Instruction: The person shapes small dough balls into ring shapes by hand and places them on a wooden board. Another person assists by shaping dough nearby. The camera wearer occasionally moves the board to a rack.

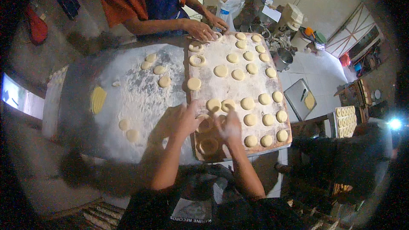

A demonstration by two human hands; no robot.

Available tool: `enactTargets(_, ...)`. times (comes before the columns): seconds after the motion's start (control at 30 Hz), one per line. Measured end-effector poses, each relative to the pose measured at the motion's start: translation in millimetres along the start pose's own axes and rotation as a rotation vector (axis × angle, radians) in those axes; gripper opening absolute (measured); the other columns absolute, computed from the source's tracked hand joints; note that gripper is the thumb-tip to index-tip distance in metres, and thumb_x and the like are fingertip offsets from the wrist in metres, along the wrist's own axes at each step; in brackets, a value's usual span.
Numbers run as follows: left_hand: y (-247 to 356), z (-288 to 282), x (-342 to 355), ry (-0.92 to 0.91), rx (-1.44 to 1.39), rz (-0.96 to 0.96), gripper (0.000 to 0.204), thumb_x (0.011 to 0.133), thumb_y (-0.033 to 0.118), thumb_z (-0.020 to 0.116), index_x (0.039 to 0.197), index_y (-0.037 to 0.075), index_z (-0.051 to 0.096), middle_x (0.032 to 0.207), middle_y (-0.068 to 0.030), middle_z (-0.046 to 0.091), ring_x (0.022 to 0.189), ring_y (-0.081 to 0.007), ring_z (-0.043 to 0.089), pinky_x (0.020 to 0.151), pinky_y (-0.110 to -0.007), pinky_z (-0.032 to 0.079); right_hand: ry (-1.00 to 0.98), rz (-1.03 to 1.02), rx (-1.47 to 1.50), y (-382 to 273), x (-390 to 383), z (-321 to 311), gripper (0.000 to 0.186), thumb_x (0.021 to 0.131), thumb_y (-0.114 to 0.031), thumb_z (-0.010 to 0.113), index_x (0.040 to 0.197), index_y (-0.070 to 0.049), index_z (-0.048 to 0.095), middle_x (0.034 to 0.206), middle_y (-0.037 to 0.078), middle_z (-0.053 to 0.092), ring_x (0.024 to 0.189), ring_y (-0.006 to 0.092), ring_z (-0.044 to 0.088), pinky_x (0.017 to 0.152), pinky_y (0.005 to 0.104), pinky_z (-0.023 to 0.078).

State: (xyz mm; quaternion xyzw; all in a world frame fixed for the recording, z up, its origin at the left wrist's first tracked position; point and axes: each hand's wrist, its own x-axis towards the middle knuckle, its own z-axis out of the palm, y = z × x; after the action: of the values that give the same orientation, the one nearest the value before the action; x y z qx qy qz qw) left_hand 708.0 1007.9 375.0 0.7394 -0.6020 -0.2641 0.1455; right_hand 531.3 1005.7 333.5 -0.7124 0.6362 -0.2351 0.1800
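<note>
My left hand (191,119) is at the lower left of a floured board (226,87), its fingers closed at the rim of a shadowed dough ring (203,123). Just right of it, my right hand (228,125) has its fingers apart, one fingertip touching a pale dough disc (228,104). Another disc (213,104) sits beside that. A second ring (208,146) lies below, partly in shadow. Several more discs (248,103) are spread over the board, mostly at the right, with rings (197,61) near the upper left.
A floured metal table (98,136) holds discs (159,70) and a dough strip (98,100). A co-worker's hands (200,30) work at the board's far edge. Right are a pot (282,59), a tray (294,98) with a dark-handled tool and a rack of rings (345,121).
</note>
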Motion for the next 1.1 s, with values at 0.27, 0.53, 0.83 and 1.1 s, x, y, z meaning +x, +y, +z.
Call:
enactTargets(0.27,26,40,48,0.032,0.021,0.359,0.021,0.09,0.018,0.053,0.103,0.003,0.06,0.095,-0.0233,0.063,0.096,-0.0414,0.061,0.076,-0.051,0.048,-0.175,0.017,-0.167,22,67,-3,0.017,0.093,-0.016,0.052,0.093,0.0,0.054,0.091,0.023,0.061,0.088,0.0377,0.061,0.079,0.0441,0.049)
enactTargets(0.53,-143,-53,15,0.455,-0.582,0.041,0.035,0.086,0.007,0.067,0.119,0.005,0.056,0.115,-0.0141,0.062,0.11,-0.0299,0.061,0.092,-0.042,0.049,-0.48,-0.265,0.386,-106,54,53,0.043,0.08,0.008,0.05,0.122,-0.001,0.054,0.096,0.014,0.07,0.093,0.0244,0.069,0.083,0.0332,0.054)
enactTargets(0.83,-285,-113,-9,0.643,-0.015,-0.053,0.024,0.093,0.013,0.061,0.114,0.002,0.059,0.105,-0.0185,0.066,0.097,-0.0386,0.064,0.08,-0.043,0.053,-0.25,-0.639,-0.203,-240,41,204,0.031,0.084,-0.02,0.064,0.11,-0.004,0.068,0.099,0.018,0.067,0.093,0.0354,0.064,0.085,0.0448,0.05)
enactTargets(1.1,-264,-119,-57,0.36,-0.824,-0.128,0.031,0.087,0.025,0.075,0.106,0.002,0.066,0.097,-0.0104,0.069,0.089,-0.0169,0.067,0.079,-0.032,0.053,-0.882,-0.163,0.751,-262,40,154,0.031,0.074,0.004,0.07,0.103,-0.005,0.06,0.095,0.006,0.067,0.091,0.018,0.065,0.078,0.0353,0.054)
